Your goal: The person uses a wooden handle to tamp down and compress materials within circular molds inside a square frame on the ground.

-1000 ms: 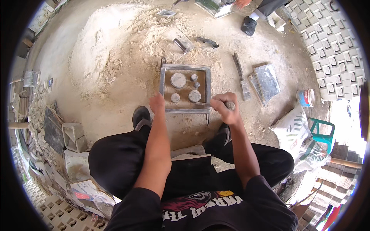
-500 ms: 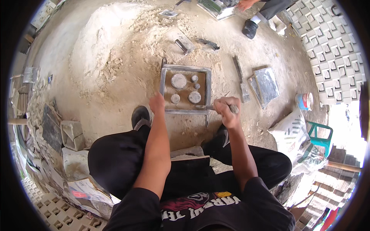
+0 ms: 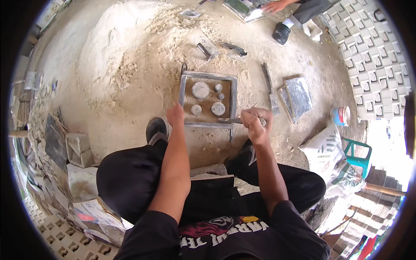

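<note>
A square metal-edged mould frame lies on the ground between my feet, filled with brown sandy material. Several round grey discs of different sizes sit in it, among them a large disc and a medium one. My left hand is closed at the frame's near left side, gripping its edge. In my right fist is a narrow metal-ended hand tool. Its tip reaches over the frame's near right edge, close below the medium disc; my fingers hide most of its handle.
Pale powder is heaped at the far left, with a hammer-like tool to its right. Flat plates, a long-handled tool, a paint tin, a sack and a green stool stand right. Another person's hand shows far off.
My right fist has turned slightly, and the tool's tip has shifted a little left along the near edge. The other person's hand has opened out flat over their box. My left hand stays put.
</note>
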{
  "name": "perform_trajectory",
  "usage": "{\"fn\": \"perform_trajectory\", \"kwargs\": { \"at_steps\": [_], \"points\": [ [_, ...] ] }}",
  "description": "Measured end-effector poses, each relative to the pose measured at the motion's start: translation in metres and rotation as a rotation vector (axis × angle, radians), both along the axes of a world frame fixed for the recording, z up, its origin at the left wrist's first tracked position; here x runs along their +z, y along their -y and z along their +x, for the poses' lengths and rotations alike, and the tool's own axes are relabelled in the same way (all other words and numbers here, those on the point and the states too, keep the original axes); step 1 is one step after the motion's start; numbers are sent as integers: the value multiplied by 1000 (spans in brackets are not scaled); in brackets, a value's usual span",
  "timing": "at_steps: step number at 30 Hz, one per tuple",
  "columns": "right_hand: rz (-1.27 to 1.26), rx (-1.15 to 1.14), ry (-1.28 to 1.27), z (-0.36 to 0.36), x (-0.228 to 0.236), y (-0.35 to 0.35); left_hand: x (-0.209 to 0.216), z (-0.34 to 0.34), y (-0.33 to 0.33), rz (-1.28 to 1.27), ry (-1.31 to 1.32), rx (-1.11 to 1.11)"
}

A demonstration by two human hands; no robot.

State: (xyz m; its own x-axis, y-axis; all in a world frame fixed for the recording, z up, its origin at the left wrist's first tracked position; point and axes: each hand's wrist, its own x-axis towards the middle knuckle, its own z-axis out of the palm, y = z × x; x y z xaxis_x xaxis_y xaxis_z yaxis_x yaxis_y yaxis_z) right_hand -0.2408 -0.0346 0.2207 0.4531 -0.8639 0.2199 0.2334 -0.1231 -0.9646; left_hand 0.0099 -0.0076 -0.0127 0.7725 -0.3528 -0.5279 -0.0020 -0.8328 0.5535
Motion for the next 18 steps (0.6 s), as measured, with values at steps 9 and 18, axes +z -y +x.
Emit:
{"fn": "perform_trajectory", "kwargs": {
  "at_steps": [9,18],
  "points": [
    [-199,-103,-156,22,-2,-9,-30,5,-2,12,74,-86],
    [-331,-211,-239,33,-32,-16,-21,-3,-4,-36,73,-85]
  ]
}}
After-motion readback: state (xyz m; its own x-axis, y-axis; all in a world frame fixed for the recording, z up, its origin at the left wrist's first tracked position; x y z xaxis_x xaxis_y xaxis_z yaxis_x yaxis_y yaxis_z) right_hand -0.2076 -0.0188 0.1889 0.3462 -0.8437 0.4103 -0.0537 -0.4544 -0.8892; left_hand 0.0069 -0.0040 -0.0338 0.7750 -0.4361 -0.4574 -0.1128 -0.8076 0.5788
